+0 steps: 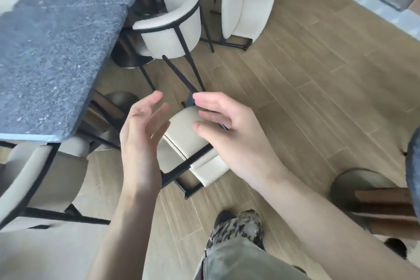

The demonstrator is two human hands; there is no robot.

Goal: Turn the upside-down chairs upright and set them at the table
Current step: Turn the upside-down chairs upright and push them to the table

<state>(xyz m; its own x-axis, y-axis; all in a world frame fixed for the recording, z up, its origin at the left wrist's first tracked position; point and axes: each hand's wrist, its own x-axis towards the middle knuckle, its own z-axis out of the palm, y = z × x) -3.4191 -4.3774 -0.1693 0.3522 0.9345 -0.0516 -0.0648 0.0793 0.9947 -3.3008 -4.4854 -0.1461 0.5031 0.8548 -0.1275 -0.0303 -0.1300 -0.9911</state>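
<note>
So, progress check, going left to right. At the worktop's (52, 52) near corner there's a chair (34, 179) tucked partly under it, looks upright to me, though it's blurry. Next, the left hand (138, 143) is up with fingers spread, holding nothing. Between the hands, down on the floor (318, 88), lies a tipped chair (193, 143), frame showing, near the worktop's long edge. That one's clearly not done. The right hand (229, 129) is loose and empty too, above that chair; can't tell if it touches. Further back, one chair (175, 22) sits upright at the worktop's long edge, so that's sorted. Right of it, another chair (247, 4) has its legs in the air, still to flip. I'd guess roughly halfway.
</note>
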